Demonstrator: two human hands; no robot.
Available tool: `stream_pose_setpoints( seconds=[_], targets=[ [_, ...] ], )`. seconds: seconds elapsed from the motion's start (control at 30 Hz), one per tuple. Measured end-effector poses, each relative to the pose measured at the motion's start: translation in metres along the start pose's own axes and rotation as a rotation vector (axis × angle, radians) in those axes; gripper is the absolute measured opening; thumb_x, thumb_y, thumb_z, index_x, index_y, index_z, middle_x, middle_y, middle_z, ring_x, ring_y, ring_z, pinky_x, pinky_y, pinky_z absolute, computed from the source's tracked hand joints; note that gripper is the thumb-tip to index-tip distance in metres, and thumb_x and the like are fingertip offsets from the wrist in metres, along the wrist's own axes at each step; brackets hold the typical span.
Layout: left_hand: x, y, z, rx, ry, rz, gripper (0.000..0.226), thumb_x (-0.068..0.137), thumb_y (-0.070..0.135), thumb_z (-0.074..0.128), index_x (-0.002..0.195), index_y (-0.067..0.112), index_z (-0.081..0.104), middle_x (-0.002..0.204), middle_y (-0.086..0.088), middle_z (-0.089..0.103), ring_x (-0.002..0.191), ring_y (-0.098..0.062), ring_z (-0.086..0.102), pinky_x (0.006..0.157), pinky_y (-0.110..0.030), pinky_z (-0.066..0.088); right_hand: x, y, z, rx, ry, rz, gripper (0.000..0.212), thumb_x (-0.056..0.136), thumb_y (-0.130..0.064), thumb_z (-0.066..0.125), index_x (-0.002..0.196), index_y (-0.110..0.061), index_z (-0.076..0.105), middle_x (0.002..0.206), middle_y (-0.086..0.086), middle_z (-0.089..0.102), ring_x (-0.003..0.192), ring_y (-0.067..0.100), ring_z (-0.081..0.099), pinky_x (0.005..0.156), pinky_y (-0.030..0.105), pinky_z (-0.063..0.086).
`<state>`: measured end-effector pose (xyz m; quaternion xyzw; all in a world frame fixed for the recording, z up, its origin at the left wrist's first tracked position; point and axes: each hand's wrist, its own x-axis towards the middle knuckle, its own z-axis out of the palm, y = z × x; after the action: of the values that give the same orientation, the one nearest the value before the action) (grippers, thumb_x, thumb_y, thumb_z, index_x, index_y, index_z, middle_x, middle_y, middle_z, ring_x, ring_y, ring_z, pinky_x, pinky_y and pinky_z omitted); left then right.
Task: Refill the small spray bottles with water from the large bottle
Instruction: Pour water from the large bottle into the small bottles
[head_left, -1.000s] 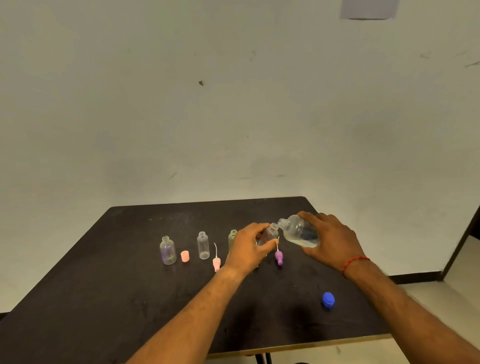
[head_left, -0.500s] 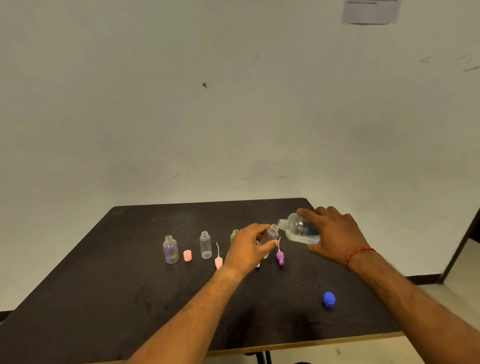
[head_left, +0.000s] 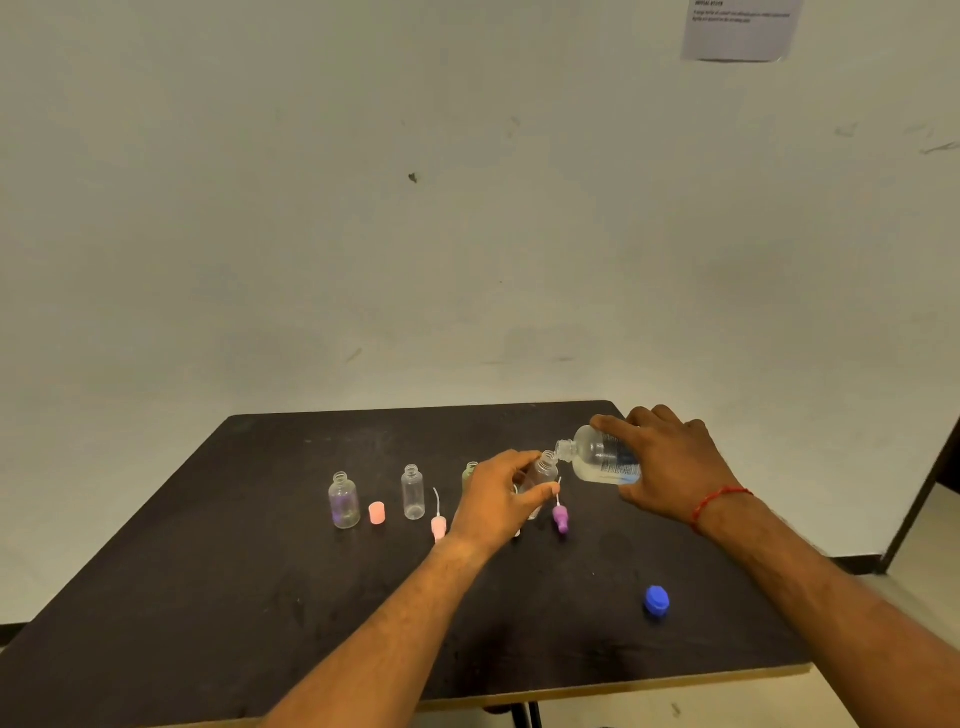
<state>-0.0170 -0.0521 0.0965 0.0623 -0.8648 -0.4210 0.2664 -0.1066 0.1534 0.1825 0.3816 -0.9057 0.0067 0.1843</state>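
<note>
The right hand (head_left: 670, 467) wraps its fingers round the large clear plastic water bottle (head_left: 597, 460), tipped so its mouth meets the neck of a small clear spray bottle (head_left: 546, 467), which the left hand (head_left: 496, 501) pinches between thumb and fingers over the middle of the dark table (head_left: 260, 597). That narrow neck looks the danger to me: tip too steeply, or let the two mouths drift apart, and water spills onto the table.

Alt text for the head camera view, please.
The right hand tips the large bottle against the mouth of a small bottle held by the left hand at a dark table. Other open small bottles and a blue cap stand nearby.
</note>
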Motion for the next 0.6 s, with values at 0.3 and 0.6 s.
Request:
stream_pose_setpoints(
  seconds=[0.3, 0.6],
  targets=[
    [-0.0007, -0.0028, 0.0024, -0.001, -0.010, -0.011, 0.048, 0.088, 0.042, 0.076, 0.132, 0.026, 0.065, 0.117, 0.012, 0.068, 0.103, -0.004, 0.062, 0.088, -0.017, 0.050, -0.0010, -0.0002, -0.0030, -0.019, -0.012, -0.006, 0.085, 0.078, -0.047, 0.070, 0.148, -0.042, 0.022, 0.130, -0.003, 0.047, 0.121, 0.016, 0.042, 0.096, 0.035, 0.040],
    [0.0007, -0.0032, 0.0036, -0.010, -0.006, -0.008, 0.047, 0.087, 0.042, 0.077, 0.130, 0.026, 0.066, 0.113, 0.016, 0.068, 0.102, 0.000, 0.062, 0.089, -0.018, 0.051, 0.0006, 0.0009, -0.0050, -0.033, -0.015, -0.010, 0.085, 0.079, -0.048, 0.070, 0.148, -0.042, 0.021, 0.131, -0.003, 0.047, 0.121, 0.016, 0.042, 0.097, 0.036, 0.040]
  ],
)
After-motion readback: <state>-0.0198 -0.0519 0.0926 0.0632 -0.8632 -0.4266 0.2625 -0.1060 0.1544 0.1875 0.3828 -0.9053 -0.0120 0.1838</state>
